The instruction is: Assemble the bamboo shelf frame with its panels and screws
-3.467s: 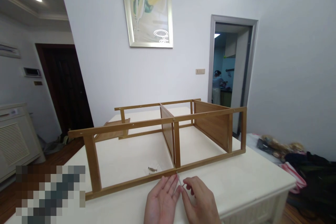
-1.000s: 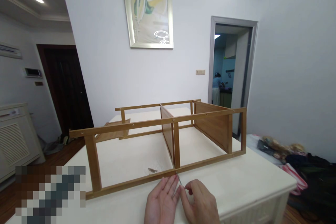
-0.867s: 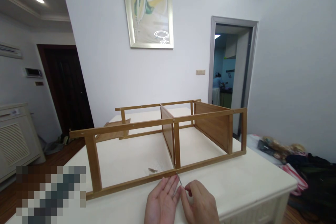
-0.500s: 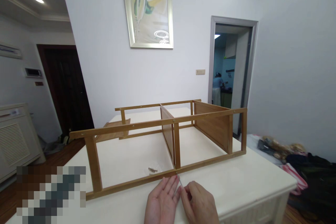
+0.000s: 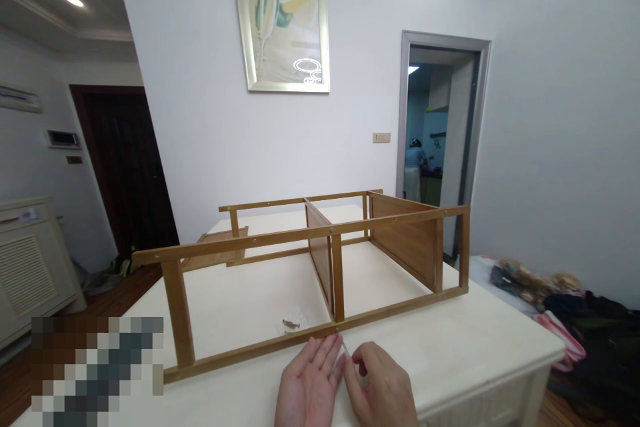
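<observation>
Bottom centre, the right hand point(image 5: 383, 390) has thumb and fingers pinched on the thin key point(image 5: 345, 347), left hand point(image 5: 306, 390) palm up, fingers loosely together. I'd keep the key seated straight and turn gently while the left steadies its tip at the frame point(image 5: 250, 349), screws point(image 5: 291, 325) just beyond the near rail.
</observation>
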Demonstrator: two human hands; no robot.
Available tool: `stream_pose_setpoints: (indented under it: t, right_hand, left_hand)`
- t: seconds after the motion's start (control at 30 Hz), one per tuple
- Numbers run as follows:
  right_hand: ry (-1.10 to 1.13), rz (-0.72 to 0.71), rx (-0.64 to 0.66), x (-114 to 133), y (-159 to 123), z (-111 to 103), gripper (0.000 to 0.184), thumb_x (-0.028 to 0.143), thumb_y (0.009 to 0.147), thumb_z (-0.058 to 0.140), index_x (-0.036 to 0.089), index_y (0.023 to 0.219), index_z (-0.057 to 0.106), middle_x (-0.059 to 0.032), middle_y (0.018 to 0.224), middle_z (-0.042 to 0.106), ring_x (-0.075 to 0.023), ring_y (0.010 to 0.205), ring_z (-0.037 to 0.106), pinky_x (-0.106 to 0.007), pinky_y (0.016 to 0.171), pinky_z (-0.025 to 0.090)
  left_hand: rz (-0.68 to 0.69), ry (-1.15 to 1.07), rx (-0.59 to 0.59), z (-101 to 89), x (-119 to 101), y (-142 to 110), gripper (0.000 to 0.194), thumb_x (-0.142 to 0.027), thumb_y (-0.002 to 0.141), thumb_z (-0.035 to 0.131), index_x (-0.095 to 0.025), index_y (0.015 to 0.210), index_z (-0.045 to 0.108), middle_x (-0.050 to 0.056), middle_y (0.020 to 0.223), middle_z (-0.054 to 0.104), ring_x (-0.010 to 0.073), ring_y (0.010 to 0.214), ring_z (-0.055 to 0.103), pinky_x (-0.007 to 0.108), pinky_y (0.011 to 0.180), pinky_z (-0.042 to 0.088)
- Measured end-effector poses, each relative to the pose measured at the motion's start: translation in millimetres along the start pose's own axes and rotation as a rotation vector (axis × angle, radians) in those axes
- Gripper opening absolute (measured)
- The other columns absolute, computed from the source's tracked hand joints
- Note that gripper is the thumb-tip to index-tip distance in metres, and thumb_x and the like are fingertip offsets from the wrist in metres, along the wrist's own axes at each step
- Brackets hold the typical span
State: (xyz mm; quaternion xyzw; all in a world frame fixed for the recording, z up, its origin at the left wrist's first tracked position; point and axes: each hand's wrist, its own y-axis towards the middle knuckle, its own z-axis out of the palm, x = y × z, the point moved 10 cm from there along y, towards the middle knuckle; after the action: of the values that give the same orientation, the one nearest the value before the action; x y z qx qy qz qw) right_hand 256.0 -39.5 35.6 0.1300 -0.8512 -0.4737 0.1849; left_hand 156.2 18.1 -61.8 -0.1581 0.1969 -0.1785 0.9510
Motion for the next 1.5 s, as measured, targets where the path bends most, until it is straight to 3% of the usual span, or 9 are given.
stream_pose_setpoints:
  t: [0.3,0.6,1.03,1.5]
  right_hand:
    - [-0.017,-0.041,-0.005,7,1,-3,0.022,0.022,0.093,0.046,0.023,0.071,0.046,0.0011,0.059,0.052,-0.0128,0.054,0.054,-0.024,0.051,0.035]
    - [0.005,-0.013,0.065,0,-6,9,0.026,0.025,0.095,0.046,0.022,0.069,0.047,0.0019,0.056,0.053,-0.0115,0.050,0.053,-0.023,0.050,0.033]
    - [0.019,0.009,0.102,-1,-3,9,0.028,0.025,0.094,0.047,0.022,0.067,0.047,0.0024,0.055,0.053,-0.0106,0.049,0.052,-0.022,0.049,0.033]
    - [-0.033,-0.032,0.102,0,-4,13,0.028,0.022,0.094,0.044,0.022,0.066,0.045,0.0021,0.056,0.053,-0.0104,0.047,0.049,-0.023,0.050,0.031]
  left_hand:
    - [0.009,0.006,-0.001,1.0,-2,-2,0.046,-0.012,0.089,0.054,-0.001,0.132,0.042,0.026,0.129,0.058,0.0301,0.113,0.063,0.039,0.086,0.058]
    - [0.012,0.014,-0.006,2.8,0,-5,0.050,-0.013,0.089,0.055,0.000,0.134,0.041,0.027,0.130,0.057,0.0307,0.118,0.060,0.038,0.087,0.057]
    - [0.008,0.011,0.001,1.4,0,-4,0.051,-0.013,0.089,0.054,-0.001,0.136,0.039,0.027,0.131,0.057,0.0301,0.116,0.061,0.038,0.088,0.057]
    - [0.006,0.009,0.007,1.8,1,-4,0.035,-0.013,0.090,0.054,-0.003,0.123,0.049,0.027,0.131,0.056,0.0304,0.115,0.062,0.038,0.088,0.057]
